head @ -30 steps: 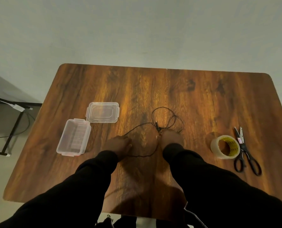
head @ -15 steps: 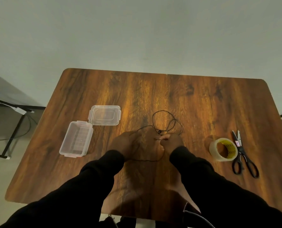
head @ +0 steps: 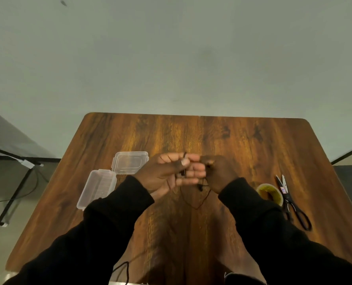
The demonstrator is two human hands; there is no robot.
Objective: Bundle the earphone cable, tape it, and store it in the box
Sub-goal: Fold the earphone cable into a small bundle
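Above the worktop [head: 253,145], both my left hand [head: 167,173] and right hand [head: 218,171] pinch the light, limp earphone cable [head: 193,204], its slack drooping toward six o'clock.

Nothing I can properly read from here. I see a small white-and-red label on the scissors [head: 283,189] at the right side of the table [head: 243,140], but its print is too small to make out. The tape roll [head: 270,193] beside them shows dark marks on its yellow inner core, also illegible.
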